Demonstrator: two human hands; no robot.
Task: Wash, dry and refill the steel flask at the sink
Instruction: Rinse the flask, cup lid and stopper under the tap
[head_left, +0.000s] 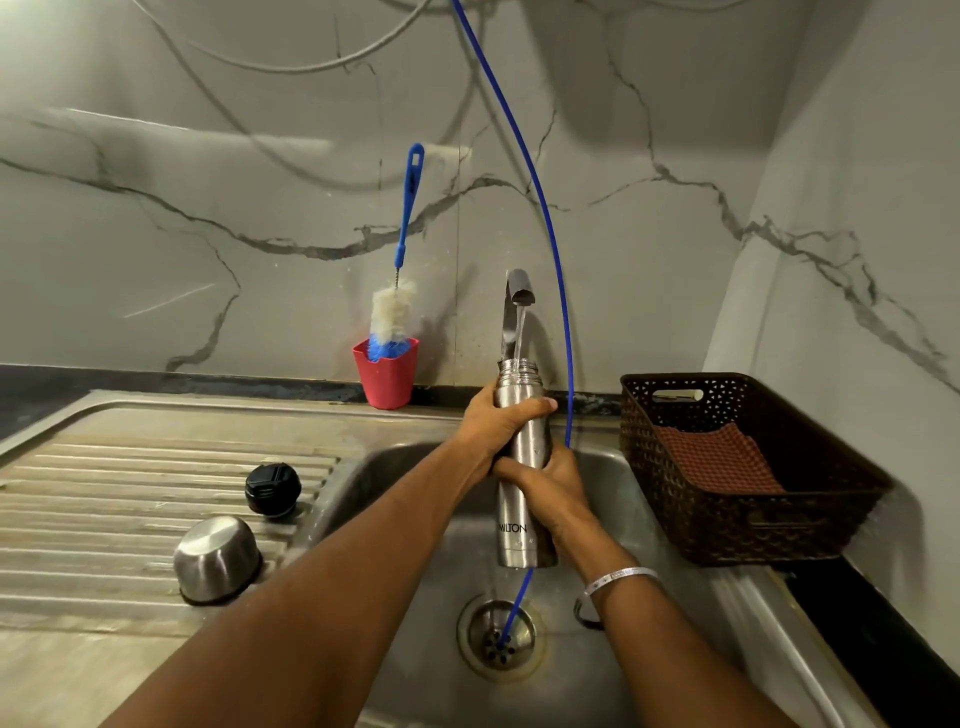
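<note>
I read this as water going into the flask (522, 467), either a rinse or the refill; I can't tell which from here. The flask is upright over the sink (405, 467), mouth open right under the tap (519, 291), with a thin stream running in.

Left hand (498, 426) is wrapped round the upper body just below the neck. Right hand (550, 483) grips the middle from the far side, just under the left; the two hands touch. Both are clenched on the flask.

Black stopper (272, 490) and steel cup (217, 558) sit on the draining board, well apart from the hands. Bottle brush (400, 270) stands in the red cup (387, 374). Cloth (719, 460) lies in the basket (753, 525) on the right.

My guess at the next move: keep the mouth centred under the stream, watch the level, then tip out or cap. Wet steel could slip, so keep both grips firm.
</note>
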